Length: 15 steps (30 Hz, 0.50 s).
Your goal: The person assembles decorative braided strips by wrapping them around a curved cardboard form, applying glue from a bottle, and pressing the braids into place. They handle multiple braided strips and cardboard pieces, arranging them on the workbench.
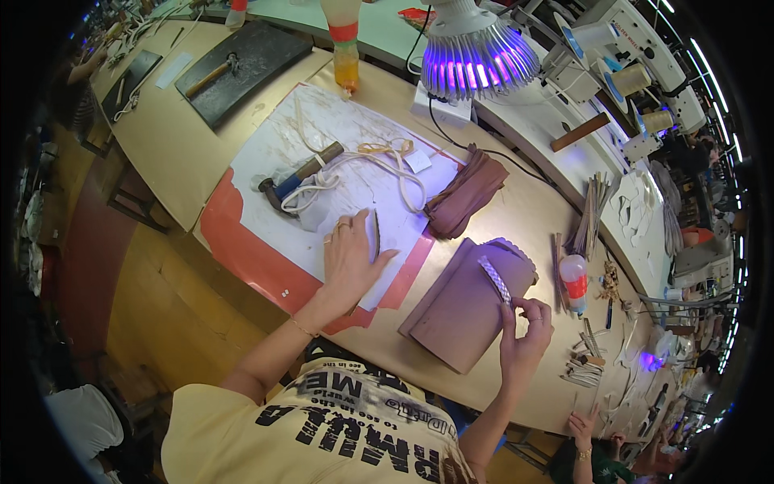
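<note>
My left hand [352,256] lies on a worn white sheet [278,129], its thumb spread away from the other fingers. Beside the index finger is a thin, dark-edged strip [376,234]; whether the fingers press on it I cannot tell. My right hand [526,332] pinches the lower end of a short, pale braided strap [494,278] between thumb and fingers. The strap slants over a stack of mauve-brown leather-like panels [459,323], one with a scalloped far edge. Left of them, beyond my left hand, a hammer [298,177] with a blue-wrapped handle lies among white cords [379,160].
A bundle of brown strips [468,194] lies beyond the panels. A lit metal lamp [480,56] hangs over the far edge, near an orange-liquid bottle [346,64]. At right stand a red-banded bottle [574,282] and a sewing machine [645,48]. Another person's hand [582,427] shows lower right.
</note>
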Each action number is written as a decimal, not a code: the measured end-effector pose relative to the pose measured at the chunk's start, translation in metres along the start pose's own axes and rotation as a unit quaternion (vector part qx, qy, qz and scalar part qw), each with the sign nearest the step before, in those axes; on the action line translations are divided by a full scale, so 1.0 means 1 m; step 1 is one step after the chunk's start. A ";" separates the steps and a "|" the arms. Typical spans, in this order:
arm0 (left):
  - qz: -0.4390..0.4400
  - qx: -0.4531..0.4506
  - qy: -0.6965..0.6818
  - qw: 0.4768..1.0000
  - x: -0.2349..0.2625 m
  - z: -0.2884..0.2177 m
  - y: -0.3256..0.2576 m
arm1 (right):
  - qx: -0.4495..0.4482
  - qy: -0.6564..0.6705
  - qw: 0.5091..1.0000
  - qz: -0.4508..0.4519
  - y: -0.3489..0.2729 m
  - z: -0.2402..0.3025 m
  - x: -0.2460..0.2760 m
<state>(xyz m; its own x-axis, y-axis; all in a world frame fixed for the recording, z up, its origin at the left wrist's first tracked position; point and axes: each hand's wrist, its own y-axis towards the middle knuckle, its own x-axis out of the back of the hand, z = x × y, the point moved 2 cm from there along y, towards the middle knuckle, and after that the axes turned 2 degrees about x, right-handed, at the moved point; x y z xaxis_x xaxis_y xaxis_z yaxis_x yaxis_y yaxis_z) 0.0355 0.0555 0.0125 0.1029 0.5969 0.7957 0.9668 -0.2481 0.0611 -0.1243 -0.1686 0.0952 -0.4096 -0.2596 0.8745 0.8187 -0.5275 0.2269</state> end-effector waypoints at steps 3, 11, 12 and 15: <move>0.083 0.032 -0.070 0.994 -0.004 0.018 0.004 | -0.035 0.060 0.996 0.053 0.001 -0.002 0.005; 0.174 0.076 -0.519 0.834 0.019 -0.015 0.044 | -0.030 0.268 0.961 0.068 0.028 0.026 0.016; 0.175 0.060 -0.551 0.813 0.023 -0.025 0.050 | -0.013 0.325 0.942 0.078 0.036 0.034 0.013; 0.168 0.014 -0.611 0.774 0.030 -0.055 0.062 | 0.001 0.445 0.885 0.140 0.066 0.061 -0.005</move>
<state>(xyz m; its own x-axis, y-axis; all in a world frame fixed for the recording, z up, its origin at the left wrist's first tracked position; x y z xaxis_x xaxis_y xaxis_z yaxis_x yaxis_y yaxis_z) 0.0854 0.0160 0.0733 0.4780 0.7818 -0.4004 0.8399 -0.5402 -0.0521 -0.0432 -0.1522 0.1317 -0.3453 -0.9139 0.2133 0.9383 -0.3414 0.0562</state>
